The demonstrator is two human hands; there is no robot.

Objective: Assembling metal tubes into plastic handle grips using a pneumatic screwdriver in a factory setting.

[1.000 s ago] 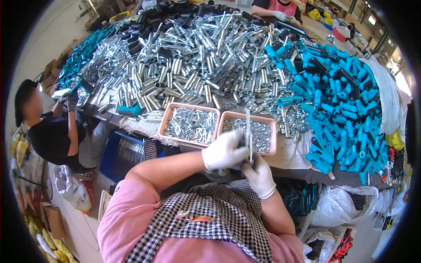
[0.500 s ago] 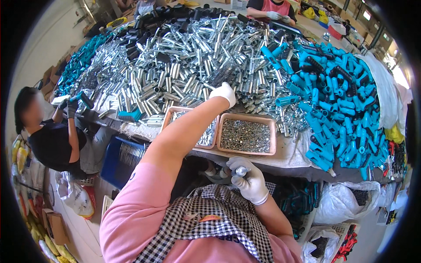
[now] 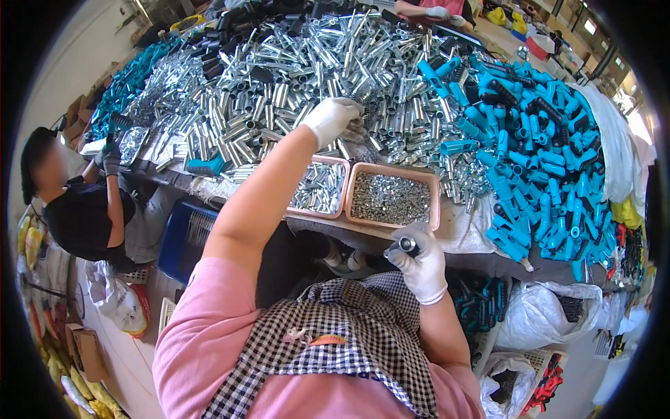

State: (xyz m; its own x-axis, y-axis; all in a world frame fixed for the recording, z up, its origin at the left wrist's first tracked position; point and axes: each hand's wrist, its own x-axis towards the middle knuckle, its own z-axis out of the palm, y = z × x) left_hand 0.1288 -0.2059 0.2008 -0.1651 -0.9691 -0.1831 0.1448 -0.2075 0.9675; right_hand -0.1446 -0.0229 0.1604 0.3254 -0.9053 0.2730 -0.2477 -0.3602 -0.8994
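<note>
My left hand [image 3: 331, 123], in a white glove, reaches into a heap of shiny metal tubes [image 3: 272, 115]. Its fingers are curled together beside some dark coil springs [image 3: 362, 94]; what they grip, if anything, is hidden. Close to my body, in front of the table edge, my gloved right hand [image 3: 427, 269] is wrapped round a short metal tube [image 3: 406, 244], its round open end facing up. Between the hands stand two pinkish trays: one holds small silvery pins [image 3: 319, 187], the other many tiny metal parts [image 3: 391, 198].
Teal plastic handles [image 3: 537, 153] are piled on the right of the table. At the left a co-worker [image 3: 80, 216] in dark gloves handles a part. Another person's gloved hands [image 3: 440, 12] show at the far side. A blue crate [image 3: 183, 241] and white sacks [image 3: 551, 321] stand below the table.
My left hand has drawn back slightly toward me and left, its fingers now curled by the springs. My right hand has risen a little to the right with the metal tube.
</note>
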